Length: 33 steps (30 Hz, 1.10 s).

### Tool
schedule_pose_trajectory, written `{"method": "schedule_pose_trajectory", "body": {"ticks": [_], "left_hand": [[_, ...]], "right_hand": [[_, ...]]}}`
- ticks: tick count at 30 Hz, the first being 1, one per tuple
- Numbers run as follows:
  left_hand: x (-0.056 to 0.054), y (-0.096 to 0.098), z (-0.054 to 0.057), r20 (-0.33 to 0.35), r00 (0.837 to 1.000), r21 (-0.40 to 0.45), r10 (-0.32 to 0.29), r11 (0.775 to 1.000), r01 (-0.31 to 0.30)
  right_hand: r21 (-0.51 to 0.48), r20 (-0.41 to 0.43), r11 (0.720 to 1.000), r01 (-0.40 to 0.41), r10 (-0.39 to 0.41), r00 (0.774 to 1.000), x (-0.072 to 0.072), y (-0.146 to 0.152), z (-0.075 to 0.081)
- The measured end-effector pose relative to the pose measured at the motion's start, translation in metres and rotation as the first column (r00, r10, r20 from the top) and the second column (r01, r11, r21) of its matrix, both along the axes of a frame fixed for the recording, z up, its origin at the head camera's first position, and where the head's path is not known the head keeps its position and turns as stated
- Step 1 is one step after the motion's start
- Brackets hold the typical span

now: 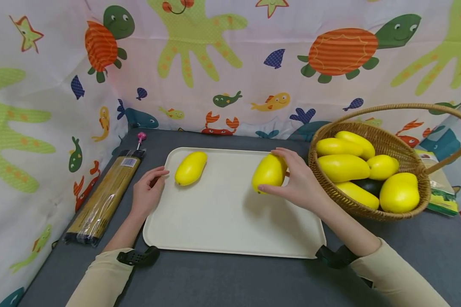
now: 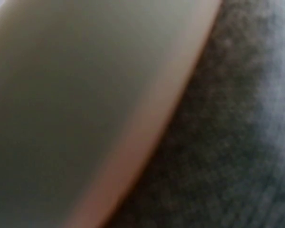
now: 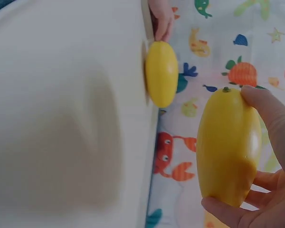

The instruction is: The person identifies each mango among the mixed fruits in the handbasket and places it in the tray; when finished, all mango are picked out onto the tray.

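My right hand (image 1: 297, 181) grips a yellow mango (image 1: 269, 172) between thumb and fingertips, above the right part of a cream tray (image 1: 215, 230). In the right wrist view the held mango (image 3: 228, 147) shows its small green stem end beside the thumb. A second mango (image 1: 191, 168) lies on the tray near its far left corner. Beside the tray's left rim is my left hand (image 1: 149, 192), fingers loosely bent and fingertips at the rim, holding nothing that I can see. The left wrist view is blurred, filled by the pale tray edge (image 2: 85, 95) and dark cloth.
At right stands a wicker basket (image 1: 422, 170) with a tall handle, holding several yellow fruits and one dark item. A green-and-white packet (image 1: 443, 200) lies behind it. Left of the tray lies a plastic-wrapped bundle of thin sticks (image 1: 103, 196), with a pink-tipped stick (image 1: 141, 137) at its end.
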<state>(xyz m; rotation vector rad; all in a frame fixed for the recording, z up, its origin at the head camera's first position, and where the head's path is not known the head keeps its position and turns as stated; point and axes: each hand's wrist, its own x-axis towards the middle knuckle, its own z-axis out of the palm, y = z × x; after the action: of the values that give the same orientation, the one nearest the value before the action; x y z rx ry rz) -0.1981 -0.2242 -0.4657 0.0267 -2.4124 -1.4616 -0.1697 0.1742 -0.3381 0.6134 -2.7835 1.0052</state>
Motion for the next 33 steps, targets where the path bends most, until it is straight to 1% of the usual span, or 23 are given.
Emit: {"method": "schedule_pose_trajectory", "body": {"ticks": [4,10,14,19,25,33], "left_hand": [[0.000,0.000,0.000,0.002,1.000,-0.001,-0.010,1.000,0.010],[0.000,0.000,0.001,-0.007,1.000,0.003,-0.017,1.000,0.017],[0.000,0.000,0.000,-0.011,1.000,0.013,-0.020,1.000,0.020],[0.000,-0.001,0.000,-0.010,1.000,0.010,-0.027,1.000,0.028],[-0.001,-0.002,0.000,-0.006,1.000,-0.001,-0.027,1.000,0.027],[0.000,-0.001,0.001,-0.008,1.000,-0.001,-0.018,1.000,0.018]], "right_hand": [[-0.016,0.021,1.000,-0.012,0.012,1.000,-0.011,-0.013,-0.011],[-0.068,0.069,0.997,-0.032,0.037,0.997,-0.026,-0.033,-0.029],[-0.082,0.079,0.995,-0.048,0.054,0.995,-0.035,-0.044,-0.041],[-0.069,0.083,0.996,-0.058,0.064,0.994,-0.046,-0.057,-0.053],[-0.057,0.098,0.995,-0.076,0.081,0.992,-0.057,-0.070,-0.062],[-0.039,0.155,0.996,-0.084,0.089,0.984,-0.070,-0.082,-0.075]]}}
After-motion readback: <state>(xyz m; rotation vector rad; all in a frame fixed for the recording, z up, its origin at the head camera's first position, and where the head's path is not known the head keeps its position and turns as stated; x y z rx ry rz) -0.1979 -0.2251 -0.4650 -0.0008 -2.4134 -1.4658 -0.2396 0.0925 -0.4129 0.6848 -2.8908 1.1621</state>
